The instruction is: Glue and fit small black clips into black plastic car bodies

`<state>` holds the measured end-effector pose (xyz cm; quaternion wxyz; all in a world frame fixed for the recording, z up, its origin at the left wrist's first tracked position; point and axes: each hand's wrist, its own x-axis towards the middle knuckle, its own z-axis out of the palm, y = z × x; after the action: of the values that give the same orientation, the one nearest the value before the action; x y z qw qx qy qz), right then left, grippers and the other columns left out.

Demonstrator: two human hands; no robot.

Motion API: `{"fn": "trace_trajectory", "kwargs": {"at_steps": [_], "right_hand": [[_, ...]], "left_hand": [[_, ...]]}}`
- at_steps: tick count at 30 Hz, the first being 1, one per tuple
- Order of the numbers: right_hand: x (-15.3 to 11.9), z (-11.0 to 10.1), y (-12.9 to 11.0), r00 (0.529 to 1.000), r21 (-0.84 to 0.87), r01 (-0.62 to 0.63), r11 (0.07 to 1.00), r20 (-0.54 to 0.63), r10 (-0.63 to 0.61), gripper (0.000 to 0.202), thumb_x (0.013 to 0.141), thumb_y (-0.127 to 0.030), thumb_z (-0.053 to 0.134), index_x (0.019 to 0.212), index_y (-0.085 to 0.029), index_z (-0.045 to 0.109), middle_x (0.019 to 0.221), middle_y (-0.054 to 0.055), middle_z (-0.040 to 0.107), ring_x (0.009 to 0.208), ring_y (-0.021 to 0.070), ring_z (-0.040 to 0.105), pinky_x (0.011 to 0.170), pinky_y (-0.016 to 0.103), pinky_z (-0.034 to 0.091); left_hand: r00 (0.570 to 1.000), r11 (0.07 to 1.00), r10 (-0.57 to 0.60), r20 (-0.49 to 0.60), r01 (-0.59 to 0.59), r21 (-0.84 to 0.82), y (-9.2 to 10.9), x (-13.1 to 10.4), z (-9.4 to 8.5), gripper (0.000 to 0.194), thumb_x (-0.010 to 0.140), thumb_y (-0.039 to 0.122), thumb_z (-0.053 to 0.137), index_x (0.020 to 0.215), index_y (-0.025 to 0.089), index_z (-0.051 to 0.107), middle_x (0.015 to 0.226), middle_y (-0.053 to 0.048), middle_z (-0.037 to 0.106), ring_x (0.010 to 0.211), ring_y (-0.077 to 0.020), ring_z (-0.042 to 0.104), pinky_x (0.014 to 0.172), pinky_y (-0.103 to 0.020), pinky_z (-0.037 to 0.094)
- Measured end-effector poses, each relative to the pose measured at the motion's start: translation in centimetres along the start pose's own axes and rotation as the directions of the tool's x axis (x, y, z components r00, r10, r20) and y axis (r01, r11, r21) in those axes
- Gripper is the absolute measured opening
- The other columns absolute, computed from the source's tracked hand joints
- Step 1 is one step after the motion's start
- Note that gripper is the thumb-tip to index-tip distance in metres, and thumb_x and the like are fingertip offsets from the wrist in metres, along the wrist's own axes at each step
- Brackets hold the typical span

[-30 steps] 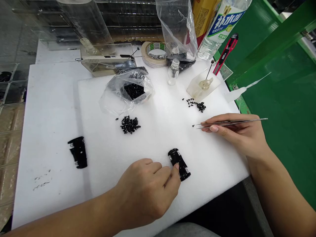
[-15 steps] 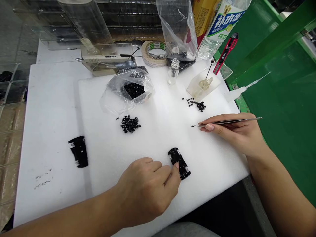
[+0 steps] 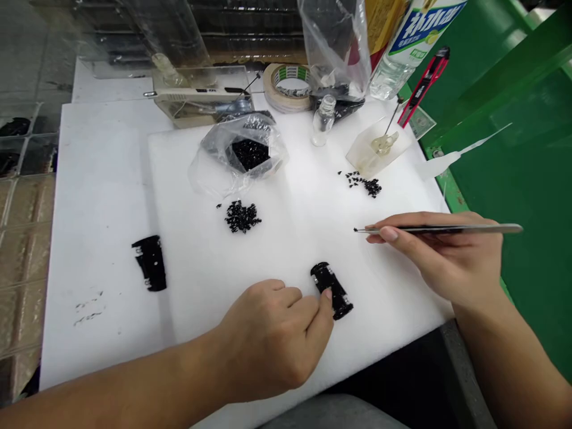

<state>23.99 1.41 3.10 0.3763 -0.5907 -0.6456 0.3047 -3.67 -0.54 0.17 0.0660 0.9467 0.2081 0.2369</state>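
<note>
My right hand (image 3: 442, 256) is closed round metal tweezers (image 3: 473, 229), whose tip points left with a tiny black piece (image 3: 356, 230) at it. My left hand (image 3: 281, 333) is curled, and a fingertip rests on a black part (image 3: 326, 280) lying on the white foam sheet (image 3: 286, 238). Whether its hidden fingers grip the part's edge does not show. Farther left lies a second black part (image 3: 154, 265). Small black pieces form one pile (image 3: 242, 215) near the middle and a smaller pile (image 3: 372, 187) at the right.
Along the back stand an open plastic bag of black pieces (image 3: 250, 154), a tape roll (image 3: 288, 86), a small glass bottle (image 3: 322, 122), a translucent holder (image 3: 364, 149), a red cutter (image 3: 424, 86) and a drink bottle (image 3: 402, 53). A green frame (image 3: 513, 196) borders the right side.
The view has shifted slightly. My right hand has turned the tweezers closer to level, and their rear end reaches farther right. My left hand still touches the black part.
</note>
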Motion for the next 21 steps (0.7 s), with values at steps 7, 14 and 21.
{"fn": "trace_trajectory", "kwargs": {"at_steps": [7, 14, 21], "right_hand": [[-4.9, 3.7, -2.8, 0.987, -0.104, 0.158, 0.982, 0.024, -0.156, 0.047, 0.098, -0.013, 0.075, 0.133, -0.044, 0.076, 0.112, -0.004, 0.084, 0.084, 0.0245, 0.082, 0.067, 0.042, 0.069], [-5.3, 4.5, -2.7, 0.978, -0.160, 0.210, 0.965, 0.049, -0.205, 0.052, 0.094, -0.005, 0.076, 0.133, -0.040, 0.076, 0.109, -0.002, 0.084, 0.086, 0.0265, 0.082, 0.070, 0.044, 0.070], [-5.0, 4.8, -2.3, 0.953, -0.150, 0.302, 0.941, 0.013, -0.303, 0.040, 0.089, 0.001, 0.079, 0.122, -0.021, 0.080, 0.107, 0.002, 0.084, 0.086, 0.0201, 0.081, 0.069, 0.035, 0.068]], "left_hand": [[1.000, 1.000, -0.007, -0.004, 0.007, 0.011, 0.6, 0.5, 0.0, 0.011, 0.097, 0.010, 0.069, 0.088, 0.012, 0.074, 0.061, 0.003, 0.053, 0.049, -0.0143, 0.043, 0.040, -0.036, 0.030], [0.999, 0.999, -0.031, 0.016, 0.031, -0.010, 0.6, 0.4, -0.2, 0.013, 0.099, 0.011, 0.066, 0.089, 0.012, 0.075, 0.061, 0.002, 0.054, 0.048, -0.0145, 0.046, 0.040, -0.035, 0.033], [0.999, 0.997, -0.042, 0.011, 0.042, -0.061, 0.5, 0.6, -0.1, 0.014, 0.095, 0.009, 0.069, 0.083, 0.013, 0.074, 0.060, 0.001, 0.053, 0.047, -0.0162, 0.045, 0.039, -0.036, 0.032]]}}
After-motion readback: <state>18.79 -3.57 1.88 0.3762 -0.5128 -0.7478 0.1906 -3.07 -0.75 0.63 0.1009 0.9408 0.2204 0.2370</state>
